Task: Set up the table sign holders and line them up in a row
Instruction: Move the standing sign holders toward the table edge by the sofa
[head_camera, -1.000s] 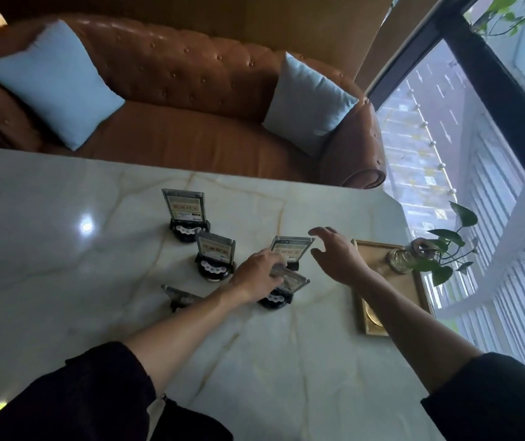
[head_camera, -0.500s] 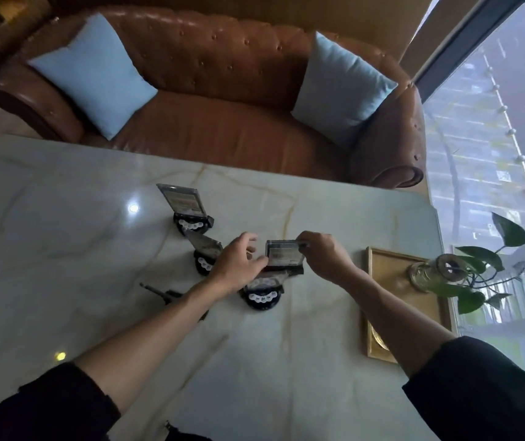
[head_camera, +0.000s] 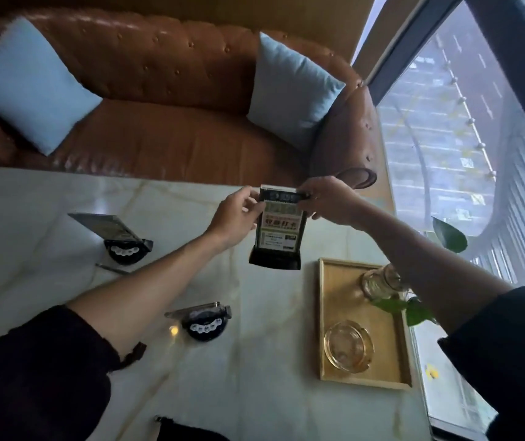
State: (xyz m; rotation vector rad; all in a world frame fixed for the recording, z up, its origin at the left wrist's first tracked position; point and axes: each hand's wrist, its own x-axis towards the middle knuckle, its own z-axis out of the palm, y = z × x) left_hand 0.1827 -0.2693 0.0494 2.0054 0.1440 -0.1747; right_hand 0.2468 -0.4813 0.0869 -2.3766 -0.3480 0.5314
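At the far left we see a pale blue square fabric cushion [head_camera: 29, 87], cut off by the frame edge, leaning on a tufted brown leather sofa [head_camera: 165, 90] with buttoned back and a rolled arm. Below it spreads a glossy white marble table [head_camera: 25, 218] veined in faint gold.

On that table a clear acrylic sign holder on a black round base [head_camera: 118, 240] stands with its panel leaning steeply back; its printing is too foreshortened to read. A thin dark sliver [head_camera: 111, 268] just in front of it we cannot identify. Nearer us, a second acrylic sign holder with black round base [head_camera: 202, 318] shows white beads on the base, its panel seen almost edge-on.

Our left hand [head_camera: 235, 218], emerging from a dark sleeve, pinches the left edge of a tall rectangular clear sign holder with a black foot [head_camera: 278, 232], lifted in the air above the table's far middle. Its green-and-cream card bears characters too small to read. Our right hand [head_camera: 328, 202] grips the top right corner, fingers curled over the top edge and hiding it.

A second pale blue cushion [head_camera: 290, 90] sits behind. To the right lies a rectangular golden wooden tray [head_camera: 326, 313] carrying a round amber glass ashtray [head_camera: 348, 346] and a clear glass jar [head_camera: 379, 283] of green leaves, partly hidden by the right forearm.
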